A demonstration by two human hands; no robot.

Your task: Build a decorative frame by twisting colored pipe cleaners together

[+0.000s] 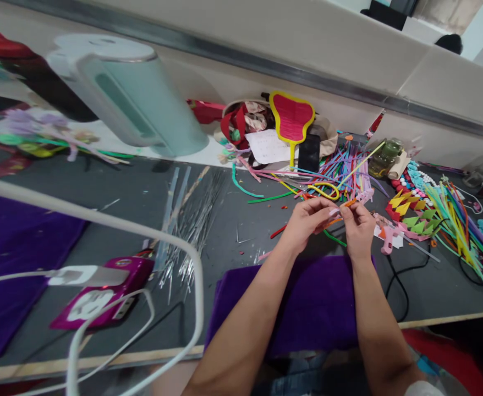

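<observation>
Both hands meet over the grey table, just beyond a folded purple cloth (316,308). My left hand (305,221) pinches an orange pipe cleaner (333,223) between thumb and fingers. The fingers of my right hand (357,223) are closed on the same orange piece, which sticks up a little past the thumb. Its exact shape is partly hidden by the fingers. Right behind the hands lies a pile of colourful pipe cleaners (349,168), with a bent yellow one (326,192) in front. To the right is a pink glue gun (388,239).
A pale green jug (151,99) and a dark red-capped bottle (47,82) stand at back left. A white cable (159,234) loops across the foreground from a magenta power strip (134,275). Silver wires (192,220) lie left; more pipe cleaners (460,220) lie right.
</observation>
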